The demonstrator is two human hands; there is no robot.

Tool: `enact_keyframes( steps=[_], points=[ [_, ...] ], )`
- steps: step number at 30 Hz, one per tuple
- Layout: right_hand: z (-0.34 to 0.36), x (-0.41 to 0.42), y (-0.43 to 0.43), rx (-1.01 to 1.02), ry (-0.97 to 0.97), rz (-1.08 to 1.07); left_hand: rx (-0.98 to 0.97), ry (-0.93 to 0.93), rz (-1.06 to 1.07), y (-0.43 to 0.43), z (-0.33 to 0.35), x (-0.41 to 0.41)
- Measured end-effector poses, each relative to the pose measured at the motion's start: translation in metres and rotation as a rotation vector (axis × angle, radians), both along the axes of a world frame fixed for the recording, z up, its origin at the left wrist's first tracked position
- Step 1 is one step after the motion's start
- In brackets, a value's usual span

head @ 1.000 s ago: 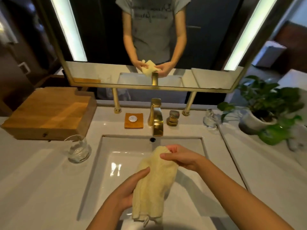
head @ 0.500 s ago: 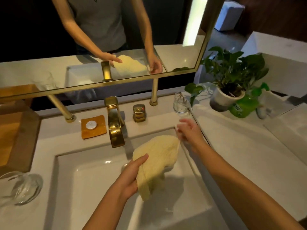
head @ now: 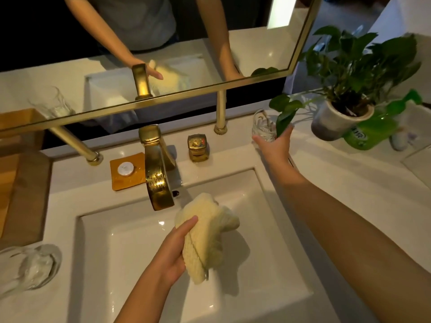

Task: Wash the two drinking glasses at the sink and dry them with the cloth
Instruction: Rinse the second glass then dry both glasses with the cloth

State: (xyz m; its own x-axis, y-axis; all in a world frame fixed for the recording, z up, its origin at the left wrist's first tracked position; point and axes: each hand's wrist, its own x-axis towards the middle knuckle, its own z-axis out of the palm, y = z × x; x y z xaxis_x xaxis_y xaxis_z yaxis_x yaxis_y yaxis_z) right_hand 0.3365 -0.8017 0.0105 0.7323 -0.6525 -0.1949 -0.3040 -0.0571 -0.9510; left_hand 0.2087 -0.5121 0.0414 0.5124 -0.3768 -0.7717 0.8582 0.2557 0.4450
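Right hand point(head: 275, 144) had left the cloth point(head: 207, 231) and reached to one o'clock, fingers curled round the far glass point(head: 263, 127), judged next for handling; left hand point(head: 172, 255) gripped the cloth over the sink point(head: 130, 241); near glass point(head: 30, 266) sat at eight o'clock.

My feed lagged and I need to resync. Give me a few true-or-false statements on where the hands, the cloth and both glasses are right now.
1. The left hand holds the cloth above the sink. True.
2. The right hand grips the faucet. False: its fingers wrap the right glass beside the plant.
3. The left glass sits on the counter, untouched. True.
4. Both glasses are in the sink. False: both are on the counter.
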Motion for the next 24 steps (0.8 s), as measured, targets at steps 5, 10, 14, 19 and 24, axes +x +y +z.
enact_keyframes(
  steps=[5, 10, 14, 19, 24],
  points=[
    [0.013, -0.017, 0.013, 0.089, -0.062, 0.017, 0.016, -0.036, 0.007, 0.013, 0.0, -0.007],
    [0.018, -0.055, 0.032, 0.272, -0.145, 0.038, 0.036, -0.07, 0.026, 0.023, 0.001, -0.018],
    [0.031, -0.087, 0.046, 0.399, -0.007, 0.23, 0.05, -0.058, 0.069, 0.032, 0.005, -0.033],
    [0.065, -0.11, 0.06, -0.053, 0.073, 0.715, 0.079, -0.147, 0.109, 0.046, 0.023, -0.052],
    [0.102, -0.123, 0.08, -0.572, 0.154, 1.076, 0.152, -0.209, 0.163, 0.061, 0.043, -0.063]
  ],
)
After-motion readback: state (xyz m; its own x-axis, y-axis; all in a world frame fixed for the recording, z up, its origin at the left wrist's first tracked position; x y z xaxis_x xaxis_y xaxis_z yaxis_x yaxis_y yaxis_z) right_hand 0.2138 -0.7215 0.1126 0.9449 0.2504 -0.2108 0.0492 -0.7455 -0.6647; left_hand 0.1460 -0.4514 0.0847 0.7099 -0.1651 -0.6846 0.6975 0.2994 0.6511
